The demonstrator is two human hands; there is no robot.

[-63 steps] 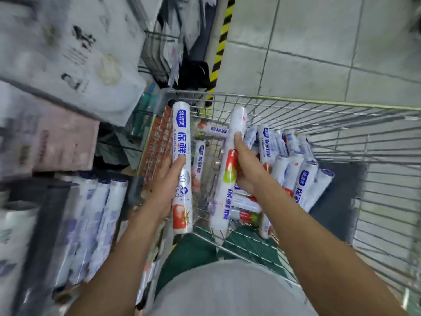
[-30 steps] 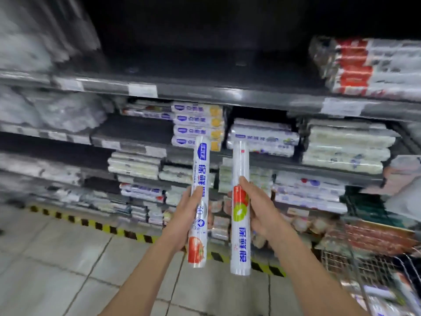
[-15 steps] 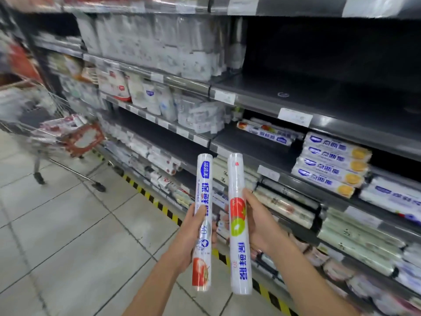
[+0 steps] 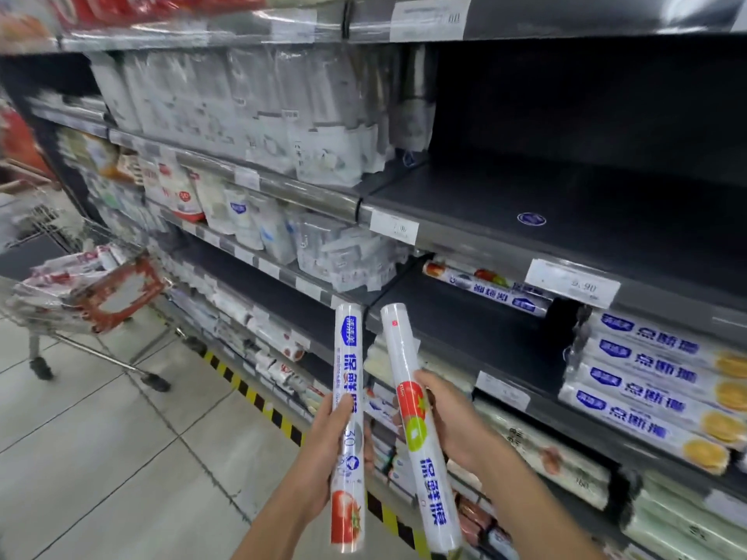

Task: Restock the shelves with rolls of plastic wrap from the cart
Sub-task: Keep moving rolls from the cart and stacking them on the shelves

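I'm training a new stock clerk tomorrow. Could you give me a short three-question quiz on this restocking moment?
1. True or false: the left hand holds nothing.
2. Which roll stands nearly upright? A) the left roll B) the right roll C) neither
3. Fill in: the cart stands to the person's ____.

Key:
1. False; the left hand grips the left roll, and the right hand grips the right roll.
2. A; the right roll leans.
3. Left.
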